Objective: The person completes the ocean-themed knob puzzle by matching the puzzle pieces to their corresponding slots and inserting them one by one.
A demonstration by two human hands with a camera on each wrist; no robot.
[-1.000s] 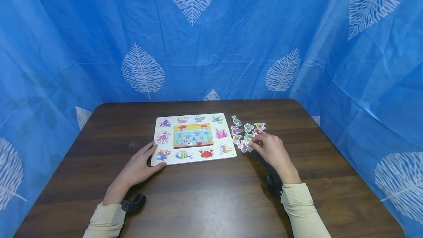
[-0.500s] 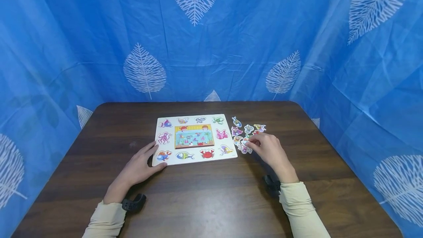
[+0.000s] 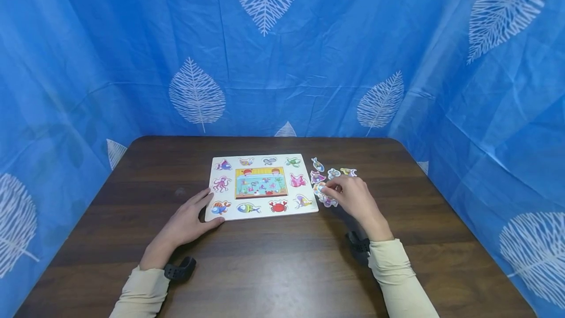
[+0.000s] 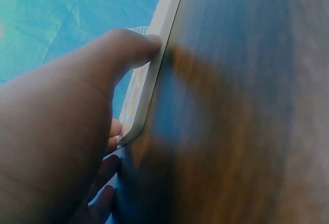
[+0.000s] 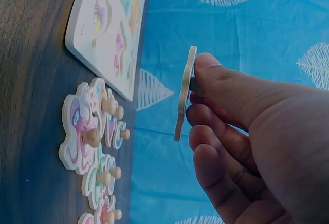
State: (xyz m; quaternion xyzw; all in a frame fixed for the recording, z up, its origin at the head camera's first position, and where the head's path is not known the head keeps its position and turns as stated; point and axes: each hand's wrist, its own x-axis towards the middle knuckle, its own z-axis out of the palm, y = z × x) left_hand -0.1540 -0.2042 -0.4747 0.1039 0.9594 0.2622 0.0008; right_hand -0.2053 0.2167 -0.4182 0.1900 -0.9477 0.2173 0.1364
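My left hand (image 3: 187, 220) spans the near left corner of a wooden peg puzzle board (image 3: 292, 192) showing sea animals around an aquarium picture. In the left wrist view, its thumb (image 4: 131, 47) presses on the board's near edge, while the other fingers reach along the left side. My right hand (image 3: 355, 200) is over the loose pieces right of the board. Between thumb and index finger it pinches a puzzle piece (image 5: 186, 85) by the knob, raised off the table. That piece appears edge-on in the right wrist view, so its picture is hidden.
Several knobbed puzzle pieces lie close together beside the board, among them a pink octopus piece (image 5: 76, 126) and a slim blue fish piece (image 3: 318, 164). Some are hidden under my right hand. A blue leaf-patterned curtain (image 3: 247, 97) stands behind the dark wooden table (image 3: 265, 269).
My right hand has shifted slightly left toward the board with the pinched piece, now covering the pieces beneath it. My left hand keeps its place at the board's corner.
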